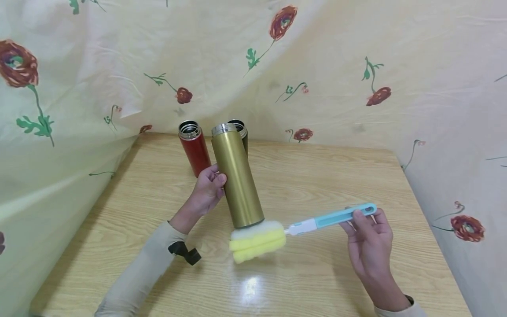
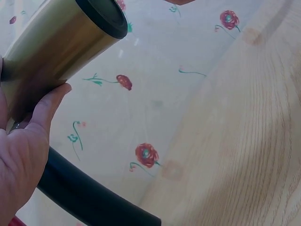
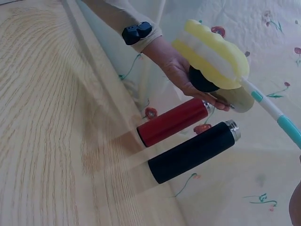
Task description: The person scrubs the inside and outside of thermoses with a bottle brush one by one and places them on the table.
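Observation:
My left hand [image 1: 207, 189] grips a gold thermos bottle [image 1: 239, 180] around its side, lidless with its silver mouth tilted up and away. The bottle's dark base [image 2: 104, 19] shows in the left wrist view. My right hand [image 1: 370, 251] pinches the light blue handle [image 1: 340, 216] of a sponge bottle brush. Its yellow and white sponge head [image 1: 259, 244] points left and overlaps the bottle's base in the head view. In the right wrist view, the sponge [image 3: 214, 54] partly hides the gold bottle, and only an edge of my right hand shows.
Behind the gold bottle, a red thermos bottle [image 1: 195, 152] and a black one [image 3: 193, 153] stand upright and lidless on the wooden table [image 1: 309, 281]. The gold bottle hides much of the black one in the head view. A flowered cloth [image 1: 222, 57] hangs around the table's back and sides.

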A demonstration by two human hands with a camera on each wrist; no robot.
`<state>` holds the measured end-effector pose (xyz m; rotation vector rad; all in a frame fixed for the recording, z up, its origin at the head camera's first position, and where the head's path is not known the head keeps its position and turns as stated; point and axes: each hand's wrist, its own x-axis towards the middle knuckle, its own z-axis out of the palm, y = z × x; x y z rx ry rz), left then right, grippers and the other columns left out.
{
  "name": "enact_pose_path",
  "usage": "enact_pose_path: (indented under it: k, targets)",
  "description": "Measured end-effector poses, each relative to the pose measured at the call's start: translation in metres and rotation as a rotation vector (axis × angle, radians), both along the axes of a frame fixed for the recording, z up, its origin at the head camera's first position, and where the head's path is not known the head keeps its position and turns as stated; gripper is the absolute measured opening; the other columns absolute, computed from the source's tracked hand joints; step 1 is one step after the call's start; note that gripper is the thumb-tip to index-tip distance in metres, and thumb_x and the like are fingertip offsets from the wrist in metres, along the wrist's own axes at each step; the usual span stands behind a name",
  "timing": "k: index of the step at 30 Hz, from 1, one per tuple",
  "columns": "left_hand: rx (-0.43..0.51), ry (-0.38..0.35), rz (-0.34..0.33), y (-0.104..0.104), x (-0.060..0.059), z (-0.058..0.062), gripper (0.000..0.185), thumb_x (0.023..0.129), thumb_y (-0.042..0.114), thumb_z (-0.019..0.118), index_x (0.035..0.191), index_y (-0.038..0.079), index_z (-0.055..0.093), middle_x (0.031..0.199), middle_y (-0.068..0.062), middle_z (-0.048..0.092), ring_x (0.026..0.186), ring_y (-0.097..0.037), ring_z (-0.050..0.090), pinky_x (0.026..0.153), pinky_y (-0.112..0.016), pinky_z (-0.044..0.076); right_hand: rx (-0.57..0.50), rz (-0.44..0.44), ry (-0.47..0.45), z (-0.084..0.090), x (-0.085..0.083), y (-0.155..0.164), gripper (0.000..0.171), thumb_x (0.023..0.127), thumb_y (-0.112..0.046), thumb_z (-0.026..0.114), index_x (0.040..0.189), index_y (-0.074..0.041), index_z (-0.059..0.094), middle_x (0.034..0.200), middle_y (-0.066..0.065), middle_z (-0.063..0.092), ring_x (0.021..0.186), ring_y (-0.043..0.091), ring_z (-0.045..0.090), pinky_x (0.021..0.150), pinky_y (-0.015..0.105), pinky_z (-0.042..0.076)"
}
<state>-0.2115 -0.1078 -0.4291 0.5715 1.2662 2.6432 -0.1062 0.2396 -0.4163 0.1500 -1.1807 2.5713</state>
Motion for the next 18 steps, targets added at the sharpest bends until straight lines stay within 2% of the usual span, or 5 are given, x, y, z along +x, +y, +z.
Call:
enact_pose_path:
  k: [6,10,18]
  targets:
    - [-0.007,-0.014,0.011,0.000,-0.001,0.004,0.055,0.078,0.034,0.090,0.118,0.008,0.062,0.098,-0.002,0.076,0.090,-0.011,0.072,0.079,-0.024,0.060,0.023,-0.023,-0.034,0.002,-0.003,-0.001,0.020,0.102,0.012,0.045,0.100,-0.002,0.058,0.093,0.008,0.070,0.091,0.020,0.075,0.085,0.034,0.059]
    - [-0.002,-0.019,0.013,0.000,-0.001,0.006,0.055,0.078,0.034,0.090,0.117,0.007,0.062,0.097,-0.002,0.076,0.089,-0.011,0.073,0.078,-0.024,0.060,-0.069,0.005,-0.026,-0.001,-0.006,-0.002,0.017,0.100,0.016,0.045,0.100,0.003,0.057,0.094,0.014,0.070,0.090,0.024,0.075,0.085,0.035,0.058]
    - [0.007,-0.024,0.007,-0.001,-0.003,0.009,0.055,0.078,0.033,0.090,0.118,0.007,0.063,0.097,-0.002,0.076,0.089,-0.011,0.073,0.078,-0.024,0.060,-0.109,-0.020,-0.073,-0.005,-0.012,-0.001,0.015,0.099,0.017,0.048,0.101,0.005,0.056,0.092,0.015,0.070,0.087,0.025,0.076,0.083,0.037,0.058]
